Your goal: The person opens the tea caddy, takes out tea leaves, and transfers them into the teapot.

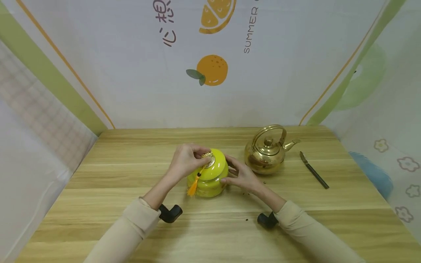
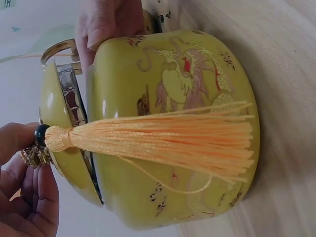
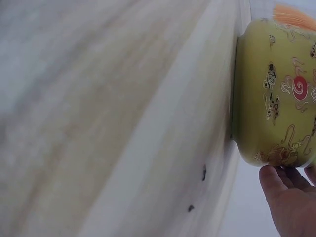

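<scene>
A yellow ceramic jar [image 1: 210, 188] stands on the wooden table, painted with a dragon in the left wrist view. My left hand [image 1: 187, 160] pinches the gold knob [image 2: 34, 157] on top of its yellow lid [image 1: 218, 166]. In the left wrist view the lid sits tilted, with a gap between it and the jar's mouth. From the knob an orange tassel [image 2: 168, 140] with a black bead hangs over the jar's front. My right hand [image 1: 243, 177] holds the jar's right side, thumb toward the front and fingers farther back.
Behind my right hand stands a brass teapot [image 1: 263, 160], spout pointing right. A small knife [image 1: 314, 171] with a dark handle lies right of it. Several dark crumbs [image 1: 246, 220] are scattered on the table [image 1: 108, 175]. A white printed cloth [image 1: 148, 87] hangs behind.
</scene>
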`<state>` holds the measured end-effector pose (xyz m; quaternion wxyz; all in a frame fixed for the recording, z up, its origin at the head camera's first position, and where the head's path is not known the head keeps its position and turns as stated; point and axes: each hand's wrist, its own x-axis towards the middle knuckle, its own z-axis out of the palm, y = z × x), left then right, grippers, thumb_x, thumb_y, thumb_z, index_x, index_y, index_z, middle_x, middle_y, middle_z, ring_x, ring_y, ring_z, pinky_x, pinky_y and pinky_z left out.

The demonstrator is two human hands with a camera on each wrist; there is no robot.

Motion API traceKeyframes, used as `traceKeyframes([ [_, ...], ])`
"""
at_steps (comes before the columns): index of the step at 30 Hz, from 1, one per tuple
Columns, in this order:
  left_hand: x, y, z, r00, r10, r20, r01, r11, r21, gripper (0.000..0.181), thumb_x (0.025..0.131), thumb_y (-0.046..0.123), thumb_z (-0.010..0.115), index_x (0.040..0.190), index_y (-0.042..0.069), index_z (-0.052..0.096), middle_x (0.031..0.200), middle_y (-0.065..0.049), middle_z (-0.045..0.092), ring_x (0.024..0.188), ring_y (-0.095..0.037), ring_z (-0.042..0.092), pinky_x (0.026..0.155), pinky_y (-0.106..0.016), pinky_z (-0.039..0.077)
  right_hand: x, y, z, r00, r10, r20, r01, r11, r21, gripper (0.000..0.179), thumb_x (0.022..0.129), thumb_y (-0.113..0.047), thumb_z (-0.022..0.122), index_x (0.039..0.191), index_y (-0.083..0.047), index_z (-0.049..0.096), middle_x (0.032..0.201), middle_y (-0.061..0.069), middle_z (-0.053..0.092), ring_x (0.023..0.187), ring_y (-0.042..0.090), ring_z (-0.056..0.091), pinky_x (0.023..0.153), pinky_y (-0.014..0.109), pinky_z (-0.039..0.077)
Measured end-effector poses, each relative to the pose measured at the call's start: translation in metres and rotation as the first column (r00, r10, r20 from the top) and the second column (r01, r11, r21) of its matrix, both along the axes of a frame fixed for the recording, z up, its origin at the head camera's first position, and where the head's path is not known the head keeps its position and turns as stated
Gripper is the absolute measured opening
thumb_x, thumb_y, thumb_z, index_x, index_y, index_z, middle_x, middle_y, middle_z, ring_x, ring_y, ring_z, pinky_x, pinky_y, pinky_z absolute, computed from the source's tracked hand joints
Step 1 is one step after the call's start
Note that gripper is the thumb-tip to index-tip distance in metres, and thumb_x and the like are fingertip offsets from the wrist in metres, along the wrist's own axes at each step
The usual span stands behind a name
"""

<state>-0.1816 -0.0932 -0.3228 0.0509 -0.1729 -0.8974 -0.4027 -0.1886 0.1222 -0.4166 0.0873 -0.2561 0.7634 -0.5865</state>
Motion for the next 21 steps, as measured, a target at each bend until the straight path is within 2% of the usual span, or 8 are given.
traceKeyframes([
  [6,-0.0019,0.0021,-0.0034,1.0,0.0,-0.029,-0.001,0.999,-0.033,0.023,0.076,0.015,0.078,0.097,0.006,0.075,0.091,-0.008,0.072,0.071,-0.014,0.065,0.06,-0.021,0.053,0.001,-0.0005,0.0011,1.0,0.012,-0.018,-0.012,1.0,-0.023,0.082,0.078,-0.007,0.075,0.144,0.005,0.027,0.15,0.023,0.027,0.138,0.036,0.028,0.109,0.042,0.033],
  [21,-0.0013,0.0063,-0.0065,0.999,0.022,-0.028,-0.023,0.999,-0.047,0.022,0.075,0.011,0.078,0.096,0.004,0.075,0.088,-0.006,0.069,0.07,-0.013,0.063,0.057,-0.02,0.051,0.0022,-0.0005,0.0005,1.0,0.001,-0.018,-0.002,1.0,-0.01,0.084,0.079,-0.008,0.075,0.145,0.006,0.025,0.151,0.023,0.025,0.138,0.037,0.027,0.109,0.041,0.035],
])
